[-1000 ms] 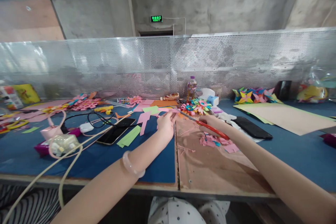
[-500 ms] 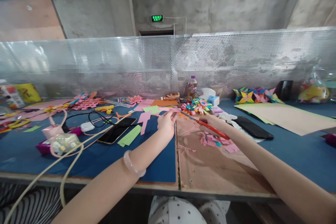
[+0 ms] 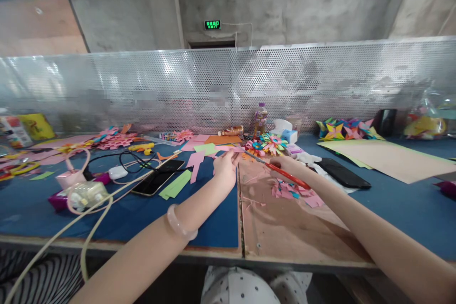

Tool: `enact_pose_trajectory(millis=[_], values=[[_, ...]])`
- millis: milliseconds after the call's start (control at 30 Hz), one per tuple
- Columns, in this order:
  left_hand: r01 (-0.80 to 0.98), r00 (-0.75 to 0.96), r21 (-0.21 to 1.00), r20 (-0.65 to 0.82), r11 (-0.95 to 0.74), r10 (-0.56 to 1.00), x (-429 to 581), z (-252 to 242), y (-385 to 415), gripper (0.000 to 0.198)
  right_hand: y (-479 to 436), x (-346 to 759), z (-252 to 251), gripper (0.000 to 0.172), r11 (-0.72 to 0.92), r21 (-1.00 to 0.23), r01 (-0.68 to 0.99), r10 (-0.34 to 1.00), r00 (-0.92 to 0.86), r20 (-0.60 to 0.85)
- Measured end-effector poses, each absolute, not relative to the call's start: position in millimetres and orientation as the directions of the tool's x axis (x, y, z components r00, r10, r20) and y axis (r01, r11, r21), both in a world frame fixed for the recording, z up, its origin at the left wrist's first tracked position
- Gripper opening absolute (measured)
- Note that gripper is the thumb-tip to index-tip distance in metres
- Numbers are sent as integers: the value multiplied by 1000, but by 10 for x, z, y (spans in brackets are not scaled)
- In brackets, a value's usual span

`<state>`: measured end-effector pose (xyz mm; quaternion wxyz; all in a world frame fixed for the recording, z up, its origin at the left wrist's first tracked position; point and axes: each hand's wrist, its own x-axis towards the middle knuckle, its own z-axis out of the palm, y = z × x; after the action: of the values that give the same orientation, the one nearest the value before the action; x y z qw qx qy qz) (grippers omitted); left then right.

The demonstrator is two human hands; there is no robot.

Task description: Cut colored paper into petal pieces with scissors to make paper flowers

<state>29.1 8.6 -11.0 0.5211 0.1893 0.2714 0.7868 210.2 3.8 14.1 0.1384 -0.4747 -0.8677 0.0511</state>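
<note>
My left hand (image 3: 225, 169), below a pale bangle on the forearm, has its fingers closed on a small pink paper piece (image 3: 238, 150). My right hand (image 3: 285, 165) is wrapped round red-handled scissors (image 3: 290, 177), whose blades point left to the paper at my left fingertips. Pink paper scraps (image 3: 285, 190) lie under my right wrist on the bare wooden board (image 3: 281, 232). Left of my left hand are pink strips (image 3: 195, 164) and green strips (image 3: 176, 184) on the blue tabletop.
A phone (image 3: 159, 177) and looping cables lie at the left. Behind my hands are paper flowers (image 3: 272, 144) and a drink bottle (image 3: 261, 121). A black case (image 3: 344, 173) and large paper sheets (image 3: 388, 156) are on the right. A perforated metal screen (image 3: 199, 85) spans the back.
</note>
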Motion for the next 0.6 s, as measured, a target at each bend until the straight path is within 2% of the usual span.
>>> enact_pose_trajectory(millis=[233,367,500,600], values=[[-696,-408,643,10,-319,913,269,-88,93,13,236,2155,-26,19,532,-261,806,846,-491,209],[-638,-406,729,-41,-250,913,231,-76,99,5,267,2168,-65,24,525,-263,809,849,-476,229],[-565,-490,794,-105,-224,865,187,-40,90,7,268,2181,-35,19,525,-301,796,850,-474,230],[-603,-515,740,-76,-298,854,170,9,73,10,265,2206,-17,12,477,-402,782,879,-439,189]])
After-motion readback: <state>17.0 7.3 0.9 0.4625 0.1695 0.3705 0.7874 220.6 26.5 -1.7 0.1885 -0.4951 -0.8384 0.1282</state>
